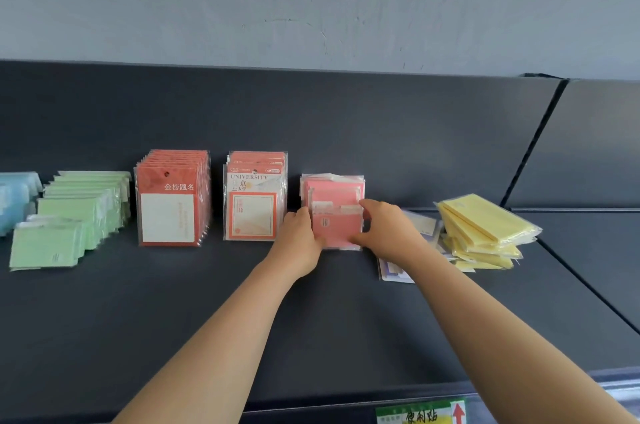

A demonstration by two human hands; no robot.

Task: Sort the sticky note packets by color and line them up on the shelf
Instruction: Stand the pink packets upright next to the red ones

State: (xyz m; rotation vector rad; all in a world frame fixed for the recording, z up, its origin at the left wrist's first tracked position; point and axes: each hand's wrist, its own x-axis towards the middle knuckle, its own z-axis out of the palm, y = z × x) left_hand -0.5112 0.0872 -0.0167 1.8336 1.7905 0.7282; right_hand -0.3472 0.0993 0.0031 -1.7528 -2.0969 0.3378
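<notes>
A pink sticky note packet stands upright at the front of a short row of pink packets on the dark shelf. My left hand grips its left edge and my right hand grips its right edge. Left of it stand two rows of red-orange packets, then a row of green packets and blue packets at the far left. A loose heap of yellow packets lies to the right. Pale purple packets lie flat under my right forearm, partly hidden.
The shelf's dark back panel rises behind the rows, under a grey wall. A seam divides this shelf from the neighbouring one on the right. A green and yellow price label sits on the front rail.
</notes>
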